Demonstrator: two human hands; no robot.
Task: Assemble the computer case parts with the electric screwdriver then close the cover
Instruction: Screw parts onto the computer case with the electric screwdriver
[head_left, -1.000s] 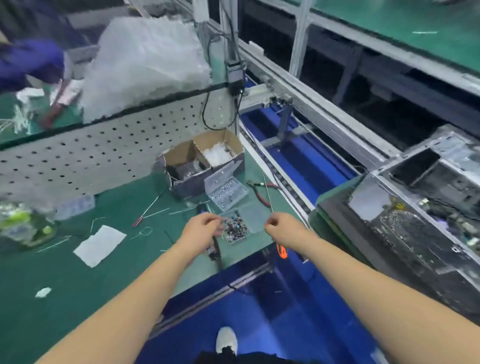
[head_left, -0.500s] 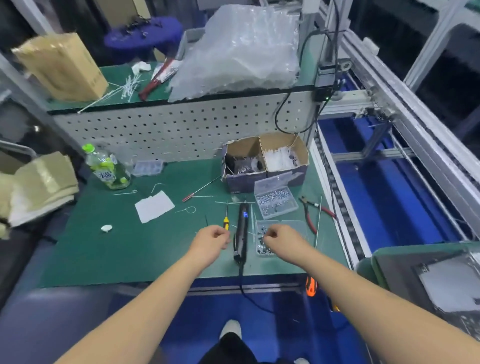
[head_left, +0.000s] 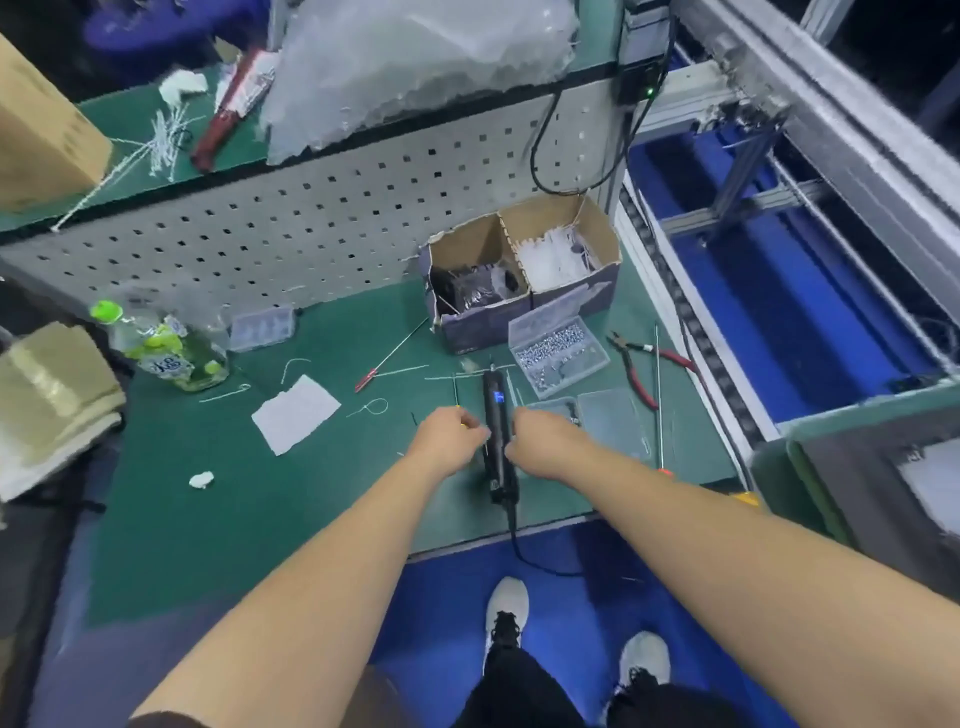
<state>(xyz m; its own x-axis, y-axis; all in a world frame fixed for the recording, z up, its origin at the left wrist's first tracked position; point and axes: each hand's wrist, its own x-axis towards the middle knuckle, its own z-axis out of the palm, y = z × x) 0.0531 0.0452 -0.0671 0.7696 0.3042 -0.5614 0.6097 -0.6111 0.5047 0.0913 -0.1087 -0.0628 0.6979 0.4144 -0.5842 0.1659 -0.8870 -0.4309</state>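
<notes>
Both hands (head_left: 451, 436) (head_left: 545, 440) have closed in beside the electric screwdriver (head_left: 496, 441), fingers curled; grip unclear.

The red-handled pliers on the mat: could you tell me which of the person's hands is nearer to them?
Right. The right hand lies left of the pliers, just beyond the electric screwdriver; the left hand is farther, across that screwdriver.

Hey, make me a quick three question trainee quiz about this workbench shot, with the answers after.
1. True or false: the electric screwdriver lies on the green mat between the two hands.
2. What fills the open clear box by the cardboard box? A) silver screws B) batteries C) tape
3. Which object stands near the pegboard's left end?

Key: 1 true; 2 A; 3 the green-capped bottle.
</notes>
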